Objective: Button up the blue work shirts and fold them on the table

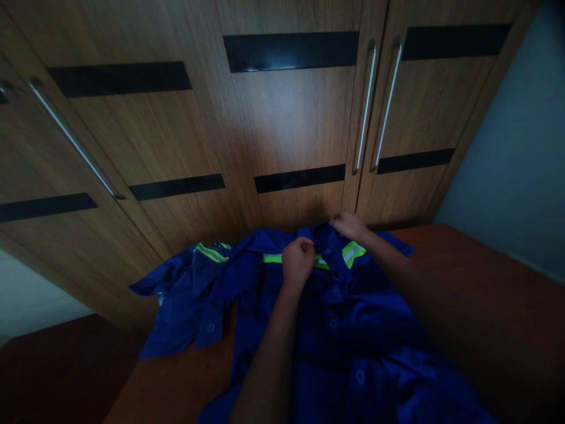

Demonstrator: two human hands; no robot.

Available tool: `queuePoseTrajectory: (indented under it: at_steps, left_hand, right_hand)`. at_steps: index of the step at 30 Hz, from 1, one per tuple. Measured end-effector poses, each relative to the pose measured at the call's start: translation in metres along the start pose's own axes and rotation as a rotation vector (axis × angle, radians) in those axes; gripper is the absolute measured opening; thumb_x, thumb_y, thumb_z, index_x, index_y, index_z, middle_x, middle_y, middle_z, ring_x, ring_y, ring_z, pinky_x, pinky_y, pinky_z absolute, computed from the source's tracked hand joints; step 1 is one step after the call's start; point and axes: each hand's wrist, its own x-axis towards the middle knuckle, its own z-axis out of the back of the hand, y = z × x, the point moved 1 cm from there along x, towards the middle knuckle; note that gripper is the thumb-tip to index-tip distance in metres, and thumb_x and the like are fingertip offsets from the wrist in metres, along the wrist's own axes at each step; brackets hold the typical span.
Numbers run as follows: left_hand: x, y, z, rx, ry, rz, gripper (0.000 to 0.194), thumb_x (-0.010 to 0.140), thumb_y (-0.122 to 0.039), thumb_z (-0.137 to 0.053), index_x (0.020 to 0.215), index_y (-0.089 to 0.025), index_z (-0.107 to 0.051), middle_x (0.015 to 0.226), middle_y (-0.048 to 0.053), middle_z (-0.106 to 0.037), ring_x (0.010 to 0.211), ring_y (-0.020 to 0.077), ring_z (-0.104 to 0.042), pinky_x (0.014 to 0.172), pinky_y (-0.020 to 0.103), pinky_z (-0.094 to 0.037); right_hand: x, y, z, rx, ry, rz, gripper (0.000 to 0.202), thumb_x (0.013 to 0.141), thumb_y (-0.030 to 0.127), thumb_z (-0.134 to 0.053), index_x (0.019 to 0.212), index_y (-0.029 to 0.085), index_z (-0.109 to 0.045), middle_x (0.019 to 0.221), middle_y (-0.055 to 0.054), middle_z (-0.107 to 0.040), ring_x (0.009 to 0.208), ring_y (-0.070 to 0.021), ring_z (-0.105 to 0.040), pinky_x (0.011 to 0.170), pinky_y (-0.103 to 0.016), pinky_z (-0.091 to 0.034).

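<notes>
Blue garment (366, 321): far edge pinched in right grip (346, 225); left grip (298, 259) curled, hold on cloth cannot be confirmed; reflective strip (273, 258) beside left grip; bench (468, 277) beneath.

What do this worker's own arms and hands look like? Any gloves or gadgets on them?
The left hand and right hand are a person's, with no gloves. Both forearms are bare as far as they show, and I see no watch, bracelet, cable or marking. Dim light hides finer details.
</notes>
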Motion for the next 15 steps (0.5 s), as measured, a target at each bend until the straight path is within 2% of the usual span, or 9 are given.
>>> queuePoseTrajectory:
  at_steps: [4,6,8,10,12,15]
  left_hand:
    - [0.019,-0.019,0.018,0.071,-0.131,0.012,0.014,0.083,-0.028,-0.052,0.087,-0.021,-0.064,0.084,0.007,-0.068,0.086,0.0237,-0.063,0.078,0.031,-0.042]
    - [0.029,-0.027,0.019,0.137,-0.130,0.006,0.023,0.081,-0.037,-0.056,0.095,-0.019,-0.062,0.094,0.011,-0.066,0.096,0.0278,-0.061,0.084,0.035,-0.041]
    - [0.035,-0.032,0.015,0.254,-0.034,-0.003,0.037,0.077,-0.043,-0.061,0.104,-0.018,-0.059,0.108,0.017,-0.062,0.105,0.0322,-0.058,0.088,0.038,-0.040]
    - [0.036,-0.031,0.010,0.363,0.092,0.001,0.044,0.072,-0.040,-0.066,0.108,-0.016,-0.057,0.115,0.021,-0.058,0.107,0.0356,-0.057,0.087,0.040,-0.041]
    - [0.033,-0.024,0.008,0.406,0.171,0.016,0.043,0.066,-0.030,-0.071,0.104,-0.016,-0.059,0.112,0.022,-0.060,0.103,0.0368,-0.060,0.083,0.040,-0.043]
    - [0.022,-0.009,0.013,0.426,0.209,0.043,0.039,0.060,-0.015,-0.069,0.099,-0.016,-0.062,0.101,0.021,-0.066,0.094,0.0358,-0.064,0.078,0.039,-0.045]
  right_hand:
    - [-0.027,0.003,0.026,0.026,-0.105,0.073,0.034,0.080,0.023,-0.049,0.105,0.016,-0.071,0.078,-0.006,-0.072,0.075,-0.0190,-0.065,0.064,-0.024,-0.044]
    - [-0.045,0.006,0.034,0.005,-0.142,0.120,0.038,0.079,0.024,-0.051,0.112,0.018,-0.068,0.086,-0.006,-0.072,0.082,-0.0201,-0.065,0.069,-0.025,-0.044]
    - [-0.064,0.008,0.038,-0.058,-0.165,0.155,0.040,0.079,0.025,-0.051,0.116,0.021,-0.066,0.087,-0.005,-0.072,0.082,-0.0213,-0.065,0.071,-0.027,-0.044]
    - [-0.080,0.008,0.040,-0.145,-0.175,0.152,0.041,0.079,0.027,-0.051,0.117,0.025,-0.064,0.088,-0.005,-0.073,0.080,-0.0226,-0.066,0.070,-0.030,-0.044]
    - [-0.092,0.004,0.040,-0.224,-0.174,0.102,0.039,0.081,0.030,-0.050,0.117,0.027,-0.064,0.090,-0.007,-0.072,0.080,-0.0246,-0.066,0.069,-0.032,-0.044]
    - [-0.104,-0.007,0.039,-0.322,-0.139,0.007,0.037,0.082,0.032,-0.049,0.115,0.025,-0.065,0.090,-0.011,-0.071,0.079,-0.0283,-0.065,0.065,-0.035,-0.044]
